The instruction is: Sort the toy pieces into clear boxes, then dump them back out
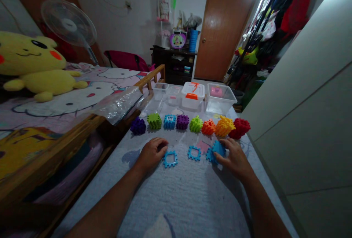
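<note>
Both hands rest on the cloth-covered bench (181, 201), in front of a row of eight toothed plastic cubes (182, 122) that runs from a purple one on the left to a red cube (239, 128) on the right. The right hand (233, 158) has its grip closed on a blue joined piece (216, 150), fingers over its top and thumb at its near side; the piece sits on the cloth just below the orange and yellow cubes. The left hand (152, 153) lies knuckles up with its fingers curled onto the cloth, its grip released and holding nothing, just beside a flat blue square frame (170, 158) (whether it touches the frame's edge is hard to tell). A second blue frame (194, 153) lies between the two hands. Behind the cubes stand a clear tub (220, 98) and a white box with an orange latch (194, 95).
</note>
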Motion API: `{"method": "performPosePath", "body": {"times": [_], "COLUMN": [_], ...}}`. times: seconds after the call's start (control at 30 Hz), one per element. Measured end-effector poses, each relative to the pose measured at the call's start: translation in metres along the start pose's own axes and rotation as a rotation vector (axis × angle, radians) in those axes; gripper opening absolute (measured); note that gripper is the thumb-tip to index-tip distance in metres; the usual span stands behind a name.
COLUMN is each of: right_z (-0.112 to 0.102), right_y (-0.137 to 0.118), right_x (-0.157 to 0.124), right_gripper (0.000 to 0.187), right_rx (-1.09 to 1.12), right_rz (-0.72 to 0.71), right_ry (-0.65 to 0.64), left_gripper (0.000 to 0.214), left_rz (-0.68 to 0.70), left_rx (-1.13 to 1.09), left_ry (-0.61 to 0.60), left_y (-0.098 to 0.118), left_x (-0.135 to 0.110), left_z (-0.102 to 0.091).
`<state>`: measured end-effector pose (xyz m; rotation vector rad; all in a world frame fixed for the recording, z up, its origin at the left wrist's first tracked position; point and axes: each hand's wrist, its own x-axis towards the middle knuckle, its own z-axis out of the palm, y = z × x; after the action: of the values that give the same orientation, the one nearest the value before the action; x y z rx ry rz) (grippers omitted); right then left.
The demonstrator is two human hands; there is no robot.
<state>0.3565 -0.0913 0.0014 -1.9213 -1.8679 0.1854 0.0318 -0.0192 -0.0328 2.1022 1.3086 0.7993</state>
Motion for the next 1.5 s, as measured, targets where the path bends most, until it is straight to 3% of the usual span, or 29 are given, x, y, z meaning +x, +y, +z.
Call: {"method": "performPosePath", "body": {"times": [0.17, 0.33, 0.53, 0.7, 0.87, 1.07, 1.33, 1.5], "right_z": [0.016, 0.019, 0.019, 0.031, 0.048, 0.055, 0.057, 0.051], "right_y": [-0.008, -0.01, -0.014, -0.036, -0.053, -0.053, -0.053, -0.055], "right_x": [-0.004, -0.006, -0.004, 0.003, 0.004, 0.004, 0.003, 0.011], "right_gripper": [0.036, 0.034, 0.04, 0.043, 0.045, 0.048, 0.049, 0.039], "right_rx": [-0.114, -0.154, -0.08, 0.097, 0.103, 0.067, 0.039, -0.005], "right_rz": [-0.017, -0.019, -0.017, -0.136, -0.188, -0.152, -0.164, -0.183], "right_ry": [-0.139, -0.183, -0.139, -0.027, -0.101, -0.148, -0.143, -0.208], "left_gripper": [0.016, 0.016, 0.016, 0.015, 0.015, 0.016, 0.015, 0.014], "left_rz": [0.006, 0.002, 0.004, 0.009, -0.004, -0.008, -0.03, -0.026], "left_rx": [-0.009, -0.009, -0.009, -0.008, -0.018, -0.02, -0.048, -0.055], "left_ry": [-0.012, -0.014, -0.006, -0.011, -0.008, -0.01, 0.013, 0.031], "left_y": [-0.002, 0.0, 0.0, 0.002, 0.003, 0.002, 0.003, 0.003], "left_x": [0.0, -0.001, 0.0, 0.0, 0.0, 0.0, 0.0, 0.0], "left_z": [0.0, -0.002, -0.001, -0.001, -0.002, -0.001, 0.0, 0.0]}}
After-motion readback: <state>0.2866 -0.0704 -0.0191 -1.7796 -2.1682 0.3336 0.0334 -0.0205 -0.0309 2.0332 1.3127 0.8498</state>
